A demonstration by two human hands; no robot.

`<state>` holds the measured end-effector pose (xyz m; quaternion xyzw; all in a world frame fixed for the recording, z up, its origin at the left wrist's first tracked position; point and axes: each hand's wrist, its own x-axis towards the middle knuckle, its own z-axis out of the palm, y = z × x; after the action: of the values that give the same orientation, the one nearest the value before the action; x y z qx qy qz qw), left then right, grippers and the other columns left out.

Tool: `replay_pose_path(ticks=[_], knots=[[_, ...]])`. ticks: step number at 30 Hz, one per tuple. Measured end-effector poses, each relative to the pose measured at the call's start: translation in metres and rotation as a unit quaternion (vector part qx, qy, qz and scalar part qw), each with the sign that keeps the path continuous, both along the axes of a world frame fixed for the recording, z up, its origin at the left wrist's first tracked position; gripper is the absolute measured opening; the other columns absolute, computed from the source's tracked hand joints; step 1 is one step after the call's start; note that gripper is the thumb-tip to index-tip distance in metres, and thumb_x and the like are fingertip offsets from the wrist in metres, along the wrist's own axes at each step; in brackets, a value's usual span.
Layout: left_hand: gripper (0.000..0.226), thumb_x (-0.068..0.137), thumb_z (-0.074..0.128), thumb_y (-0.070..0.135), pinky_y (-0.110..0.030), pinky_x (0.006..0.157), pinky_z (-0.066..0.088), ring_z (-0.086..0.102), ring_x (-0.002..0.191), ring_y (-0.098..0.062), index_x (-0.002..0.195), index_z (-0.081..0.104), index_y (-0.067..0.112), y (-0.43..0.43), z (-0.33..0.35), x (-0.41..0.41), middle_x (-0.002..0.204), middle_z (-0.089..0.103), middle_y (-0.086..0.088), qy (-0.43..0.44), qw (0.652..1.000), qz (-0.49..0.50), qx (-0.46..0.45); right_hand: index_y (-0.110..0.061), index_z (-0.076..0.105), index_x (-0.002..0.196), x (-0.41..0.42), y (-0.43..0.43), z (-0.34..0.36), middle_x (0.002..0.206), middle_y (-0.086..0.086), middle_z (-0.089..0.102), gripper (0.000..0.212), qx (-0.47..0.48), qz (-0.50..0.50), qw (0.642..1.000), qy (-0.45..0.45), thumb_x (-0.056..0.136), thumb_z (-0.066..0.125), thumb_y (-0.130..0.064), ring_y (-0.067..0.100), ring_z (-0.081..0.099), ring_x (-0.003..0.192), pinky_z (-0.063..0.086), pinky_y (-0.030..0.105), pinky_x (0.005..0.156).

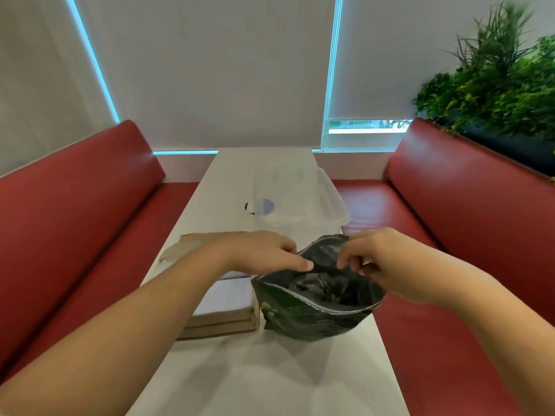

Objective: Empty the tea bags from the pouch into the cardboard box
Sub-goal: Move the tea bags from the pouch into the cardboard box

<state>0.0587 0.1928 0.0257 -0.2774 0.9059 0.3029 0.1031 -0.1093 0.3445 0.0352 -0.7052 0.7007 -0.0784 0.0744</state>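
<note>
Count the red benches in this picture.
2. One red bench runs along the left of the table; the other runs along its right. None seems hidden.

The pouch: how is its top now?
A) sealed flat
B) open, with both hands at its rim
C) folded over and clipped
B: the pouch gapes open, showing dark contents, with the left hand and the right hand at its rim.
</note>
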Motion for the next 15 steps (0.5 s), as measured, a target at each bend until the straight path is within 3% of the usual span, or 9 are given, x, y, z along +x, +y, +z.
replay_pose_path(ticks=[2,5,9,12,15], knots=[[0.037,0.092,0.037,0.057,-0.028,0.077,0.041,0.055,0.088,-0.012,0.096,0.061,0.028,0.004,-0.001,-0.002,0.096,0.062,0.006,0.018,1.000,0.007,-0.010,-0.028,0.068,0.099,-0.004,-0.001,-0.003,0.086,-0.014,0.057,0.048,-0.012,0.007,1.000,0.010,0.073,0.052,0.009,0.013,0.055,0.079,0.049,0.028,0.072],[0.047,0.096,0.028,0.053,-0.024,0.076,0.038,0.055,0.097,-0.012,0.117,0.059,0.025,0.007,-0.004,-0.002,0.116,0.062,0.002,0.050,0.998,0.017,-0.020,-0.032,0.069,0.096,-0.002,-0.004,-0.010,0.091,-0.012,0.065,0.031,-0.081,0.024,0.993,0.087,0.074,0.069,-0.009,0.018,0.047,0.080,0.048,0.033,0.071],[0.047,0.097,0.028,0.051,-0.028,0.078,0.041,0.057,0.096,-0.017,0.108,0.062,0.020,0.006,-0.004,0.001,0.110,0.065,-0.002,0.065,0.996,0.022,-0.065,-0.029,0.071,0.095,0.005,0.001,-0.007,0.109,-0.002,0.054,0.029,-0.135,-0.010,0.987,0.086,0.068,0.078,-0.021,0.020,0.043,0.086,0.048,0.036,0.074],[0.046,0.098,0.028,0.049,-0.018,0.067,0.037,0.056,0.097,-0.017,0.112,0.061,0.019,0.007,-0.002,0.003,0.113,0.063,0.000,0.066,0.995,0.026,-0.076,-0.035,0.069,0.102,0.004,0.002,-0.001,0.126,-0.004,0.040,0.022,-0.106,-0.059,0.989,0.087,0.081,0.067,-0.029,0.022,0.049,0.097,0.049,0.036,0.082],[0.041,0.098,0.030,0.048,-0.018,0.064,0.035,0.056,0.096,-0.015,0.106,0.062,0.023,0.010,0.001,0.005,0.107,0.063,0.004,0.067,0.996,0.020,-0.059,-0.033,0.066,0.114,0.000,-0.002,0.003,0.130,-0.013,0.054,0.043,-0.031,-0.052,0.997,0.056,0.084,0.053,-0.006,0.015,0.058,0.109,0.047,0.030,0.086]])
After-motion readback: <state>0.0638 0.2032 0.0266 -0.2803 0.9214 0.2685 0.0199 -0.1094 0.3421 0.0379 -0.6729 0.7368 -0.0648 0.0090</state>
